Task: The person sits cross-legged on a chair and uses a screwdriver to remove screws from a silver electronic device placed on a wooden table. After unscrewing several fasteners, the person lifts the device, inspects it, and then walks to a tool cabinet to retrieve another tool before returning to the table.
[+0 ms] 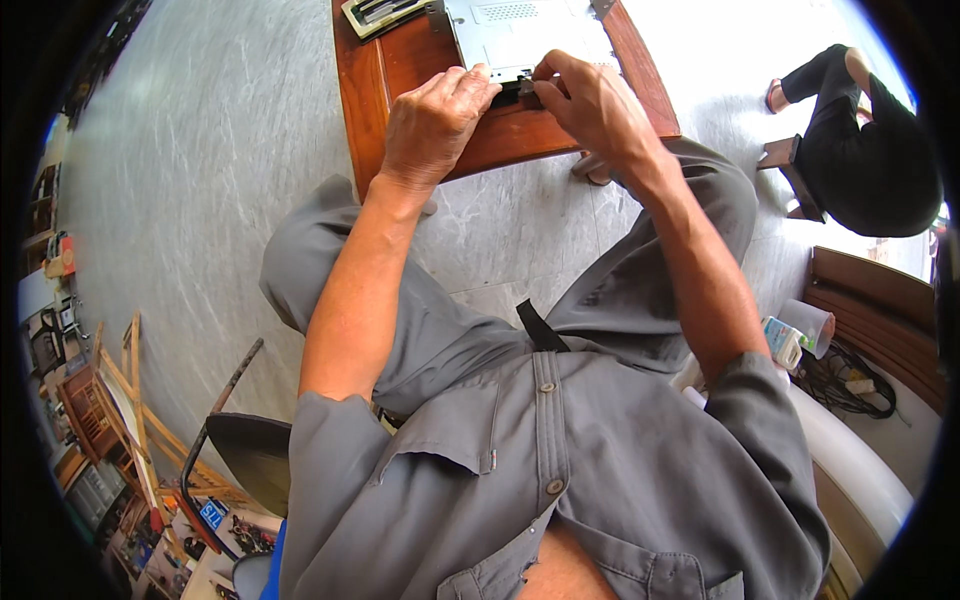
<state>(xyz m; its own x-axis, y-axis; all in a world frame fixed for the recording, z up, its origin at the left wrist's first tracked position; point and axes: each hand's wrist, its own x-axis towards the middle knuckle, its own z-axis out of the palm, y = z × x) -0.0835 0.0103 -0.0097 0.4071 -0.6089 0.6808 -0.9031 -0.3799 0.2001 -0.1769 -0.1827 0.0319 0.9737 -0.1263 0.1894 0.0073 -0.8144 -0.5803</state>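
Note:
A flat silver metal case (535, 38) with a patch of small vent holes lies on the reddish-brown wooden table (372, 108) in front of me. My left hand (430, 122) is closed, its thumb and bent fingers gripping the near edge of the case at the left. At that same edge, my right hand (598, 108) pinches a small dark grey piece (528, 92) between thumb and forefinger. The piece sits against the case, beside a dark gap. Fingers partly cover both, so I cannot tell whether it is attached.
A cream and black frame-like part (382, 14) lies at the table's far left. Someone in black (865, 150) sits on a low wooden stool (797, 175) at the right. Cables (850, 385) and a white bottle (783, 342) are at my right; wooden frames (135, 400) stand at the left.

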